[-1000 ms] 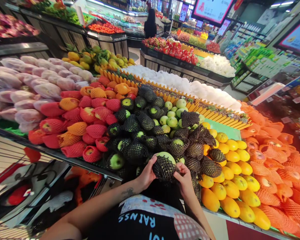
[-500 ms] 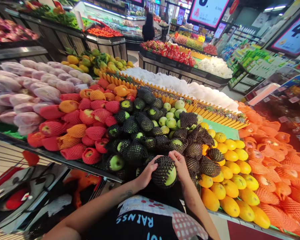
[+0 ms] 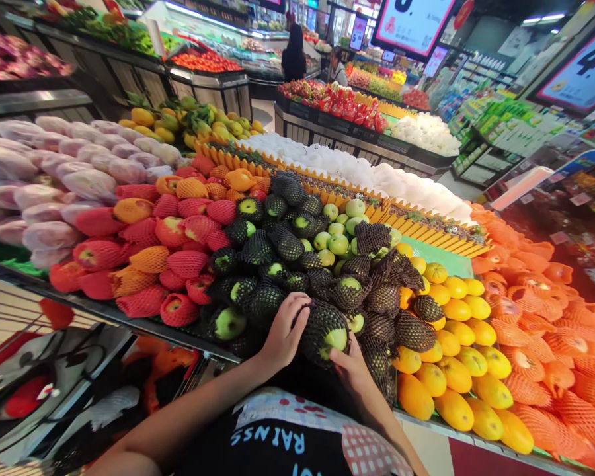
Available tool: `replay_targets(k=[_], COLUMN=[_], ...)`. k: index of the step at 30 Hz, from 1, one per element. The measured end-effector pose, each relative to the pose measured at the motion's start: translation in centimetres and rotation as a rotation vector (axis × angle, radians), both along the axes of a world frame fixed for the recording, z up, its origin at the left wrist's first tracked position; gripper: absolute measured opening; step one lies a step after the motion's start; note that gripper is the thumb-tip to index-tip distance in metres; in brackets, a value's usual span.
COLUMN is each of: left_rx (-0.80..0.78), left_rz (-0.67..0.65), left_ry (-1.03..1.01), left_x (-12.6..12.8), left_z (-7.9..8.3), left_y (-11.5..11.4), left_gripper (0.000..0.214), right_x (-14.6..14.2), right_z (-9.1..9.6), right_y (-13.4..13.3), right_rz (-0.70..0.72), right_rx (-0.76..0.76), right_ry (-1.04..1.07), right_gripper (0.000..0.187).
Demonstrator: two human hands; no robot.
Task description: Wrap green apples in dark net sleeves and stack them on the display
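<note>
A green apple [image 3: 335, 340] in a black foam net [image 3: 317, 324] is between my hands at the display's front edge. My left hand [image 3: 283, 334] is closed at the net's upper left, fingers bent over its edge. My right hand [image 3: 351, 363] grips the apple from the lower right, its thumb against the bare green skin. The net covers most of the fruit. Behind it lie more netted green apples [image 3: 229, 324], several bare green apples [image 3: 338, 243] and loose dark nets [image 3: 373, 237].
Red-netted fruit [image 3: 186, 263] lies to the left, yellow oval fruit [image 3: 459, 373] and orange-netted fruit [image 3: 523, 360] to the right. A metal cart [image 3: 17, 330] stands at the lower left. Yellow picket edging [image 3: 426, 235] runs behind the apples. Two people [image 3: 293, 56] are in the background.
My left hand has moved up and left along the net. My right hand has dropped from the top to the apple's lower right. A second person has appeared in the background.
</note>
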State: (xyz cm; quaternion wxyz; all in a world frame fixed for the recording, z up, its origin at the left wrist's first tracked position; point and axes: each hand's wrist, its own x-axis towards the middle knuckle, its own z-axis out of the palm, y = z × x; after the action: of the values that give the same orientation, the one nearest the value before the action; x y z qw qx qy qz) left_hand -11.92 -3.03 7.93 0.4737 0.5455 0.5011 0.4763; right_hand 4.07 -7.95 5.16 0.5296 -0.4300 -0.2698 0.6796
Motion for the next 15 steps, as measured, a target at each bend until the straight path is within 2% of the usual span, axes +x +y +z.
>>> replay_targets(k=[2,5,10,15], left_rx=[0.012,-0.177,-0.493,-0.549], left_rz=[-0.033,-0.108,-0.215,-0.368], left_ry=[0.068,-0.059,-0.241,-0.427], left_x=[-0.3,-0.1,1.0,1.0], left_z=[0.5,0.3,-1.1,-1.3], left_y=[0.5,1.2,1.3,0.5], left_gripper=[0.029,0.035,0.056,0.061], right_x=[0.5,1.0,1.7,2.2], right_z=[-1.1,-2.1,-1.6,-1.6], right_y=[-0.4,-1.2,-1.4,-0.6], right_rz=[-0.056,-0.109,-0.153,-0.217], right_rx=[-0.032,-0.044,-0.084,-0.117], right_ry=[-0.025,-0.013,0.063,0.094], right_gripper=[0.087,0.085,0.076,0.067])
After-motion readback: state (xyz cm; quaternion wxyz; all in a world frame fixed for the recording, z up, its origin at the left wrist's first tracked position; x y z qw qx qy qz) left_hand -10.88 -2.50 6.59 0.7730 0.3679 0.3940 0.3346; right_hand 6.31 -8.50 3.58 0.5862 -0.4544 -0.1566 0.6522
